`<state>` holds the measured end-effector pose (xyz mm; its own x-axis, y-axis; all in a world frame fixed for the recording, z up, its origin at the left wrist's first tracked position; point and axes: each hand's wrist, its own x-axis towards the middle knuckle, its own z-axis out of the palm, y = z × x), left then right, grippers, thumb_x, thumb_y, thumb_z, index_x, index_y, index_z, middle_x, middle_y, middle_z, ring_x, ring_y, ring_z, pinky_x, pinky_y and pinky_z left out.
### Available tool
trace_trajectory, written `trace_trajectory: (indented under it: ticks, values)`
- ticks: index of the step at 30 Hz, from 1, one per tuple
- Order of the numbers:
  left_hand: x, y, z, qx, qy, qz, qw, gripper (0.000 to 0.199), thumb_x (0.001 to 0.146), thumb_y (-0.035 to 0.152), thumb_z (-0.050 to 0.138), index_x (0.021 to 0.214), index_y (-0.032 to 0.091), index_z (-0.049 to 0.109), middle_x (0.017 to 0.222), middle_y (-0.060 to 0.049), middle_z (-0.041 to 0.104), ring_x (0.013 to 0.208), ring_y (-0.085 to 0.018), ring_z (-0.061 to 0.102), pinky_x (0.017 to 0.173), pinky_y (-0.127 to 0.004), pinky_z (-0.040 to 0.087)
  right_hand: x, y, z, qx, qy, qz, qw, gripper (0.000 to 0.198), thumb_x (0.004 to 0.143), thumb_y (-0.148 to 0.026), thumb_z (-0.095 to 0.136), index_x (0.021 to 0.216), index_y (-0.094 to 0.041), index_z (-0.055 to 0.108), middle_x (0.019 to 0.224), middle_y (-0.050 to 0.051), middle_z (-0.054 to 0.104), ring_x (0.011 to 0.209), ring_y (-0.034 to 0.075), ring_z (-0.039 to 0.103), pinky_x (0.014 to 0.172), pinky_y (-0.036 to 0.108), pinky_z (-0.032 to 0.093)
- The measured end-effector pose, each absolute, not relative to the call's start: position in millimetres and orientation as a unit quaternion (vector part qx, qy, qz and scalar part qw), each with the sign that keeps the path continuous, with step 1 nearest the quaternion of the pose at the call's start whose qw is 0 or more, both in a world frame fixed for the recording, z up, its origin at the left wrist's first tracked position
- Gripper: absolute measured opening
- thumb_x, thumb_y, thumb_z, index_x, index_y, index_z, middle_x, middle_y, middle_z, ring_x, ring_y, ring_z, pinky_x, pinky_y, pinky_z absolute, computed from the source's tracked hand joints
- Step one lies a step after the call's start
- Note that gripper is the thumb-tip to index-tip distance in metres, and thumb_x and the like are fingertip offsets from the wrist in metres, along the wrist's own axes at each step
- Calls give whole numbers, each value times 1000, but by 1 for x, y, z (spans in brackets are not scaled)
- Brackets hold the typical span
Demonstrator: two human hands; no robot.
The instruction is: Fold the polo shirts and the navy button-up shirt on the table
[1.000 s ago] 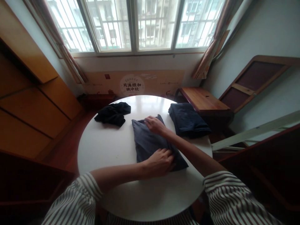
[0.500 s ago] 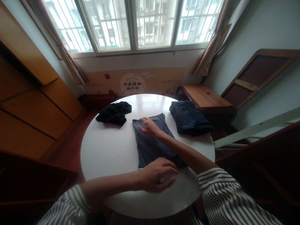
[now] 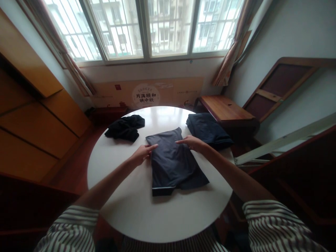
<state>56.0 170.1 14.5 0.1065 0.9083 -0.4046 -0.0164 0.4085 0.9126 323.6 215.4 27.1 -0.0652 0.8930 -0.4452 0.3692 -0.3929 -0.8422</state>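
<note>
A folded dark grey garment (image 3: 173,164) lies on the round white table (image 3: 118,210), with a thin white line along its near left hem. My left hand (image 3: 143,154) holds its left edge, thumb on top and the other fingers partly hidden beneath. On the opposite side, my right hand (image 3: 194,142) grips the right edge in a similar way, upper fingers pointing inward over the cloth. The garment's near right corner spreads outward, and its near edge is uneven.
A crumpled black garment (image 3: 124,127) sits at the table's far left. At the far right is a stack of folded dark navy clothes (image 3: 208,129). Beyond the table stand a low wooden table (image 3: 225,106) and a barred window; a pale metal rail (image 3: 283,141) runs along the right.
My left hand has moved from the near edge to the garment's left side. My right hand has shifted from its top to the right side. Both now grip it, and its near part shows.
</note>
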Motion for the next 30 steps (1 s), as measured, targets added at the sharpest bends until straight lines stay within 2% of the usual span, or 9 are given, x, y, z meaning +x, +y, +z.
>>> trace_trajectory:
  ticks: [3, 6, 11, 14, 18, 20, 24, 27, 30]
  values:
    - [55, 166, 16, 486, 506, 334, 629, 57, 58, 44, 91, 100, 10, 71, 92, -11, 74, 86, -24, 68, 71, -30, 53, 325, 209, 30, -618, -491, 570, 228, 39, 50, -32, 95, 59, -15, 61, 55, 0, 60, 53, 11, 55, 44, 20, 40]
    - [55, 153, 13, 490, 481, 370, 626, 75, 60, 43, 91, 122, 13, 61, 112, -13, 71, 102, -28, 67, 87, -36, 55, 330, 199, 27, -560, -477, 636, 234, 35, 52, -27, 94, 74, -14, 70, 73, 5, 72, 66, 15, 66, 53, 20, 50]
    - [60, 130, 1, 440, 482, 381, 655, 126, 63, 37, 92, 154, 21, 7, 119, -16, 66, 97, -26, 71, 86, -41, 58, 335, 182, 22, -468, -416, 717, 305, 43, 59, -29, 91, 93, -14, 68, 85, 7, 75, 73, 17, 71, 67, 24, 59]
    - [61, 120, -3, 434, 450, 439, 646, 132, 67, 37, 89, 154, 29, -10, 113, -11, 69, 91, -24, 72, 86, -42, 59, 338, 173, 18, -468, -416, 708, 326, 65, 55, -23, 93, 111, -16, 60, 80, 4, 73, 69, 18, 71, 64, 26, 59]
    - [58, 111, -1, 449, 451, 448, 627, 101, 74, 46, 81, 153, 28, 20, 104, -6, 71, 84, -21, 71, 83, -38, 59, 342, 159, 14, -481, -449, 667, 350, 114, 45, -15, 95, 140, -22, 32, 66, -7, 66, 61, 17, 68, 59, 24, 56]
    - [55, 106, 1, 478, 464, 417, 618, 90, 71, 42, 84, 146, 27, 37, 110, -7, 69, 90, -21, 70, 85, -36, 58, 343, 154, 13, -445, -472, 663, 374, 124, 48, -20, 95, 147, -26, 20, 70, -7, 67, 67, 18, 70, 65, 28, 58]
    - [46, 101, 5, 564, 475, 346, 580, 85, 56, 28, 91, 132, 25, 55, 132, -9, 58, 111, -26, 63, 93, -35, 55, 345, 146, 16, -389, -532, 646, 385, 91, 59, -32, 90, 138, -26, 45, 88, 0, 71, 79, 19, 69, 72, 30, 57]
    - [38, 100, 10, 643, 491, 333, 484, 73, 62, 29, 86, 129, 22, 59, 125, -8, 62, 109, -27, 62, 93, -36, 53, 348, 143, 22, -403, -571, 594, 398, 63, 62, -35, 88, 118, -19, 66, 97, 4, 71, 85, 18, 67, 74, 29, 55]
    - [33, 107, 32, 727, 490, 323, 356, 58, 69, 31, 81, 123, 20, 63, 111, -6, 68, 99, -25, 65, 87, -33, 52, 349, 145, 40, -405, -608, 550, 405, 55, 62, -38, 87, 109, -16, 72, 98, 6, 72, 89, 20, 66, 80, 32, 55]
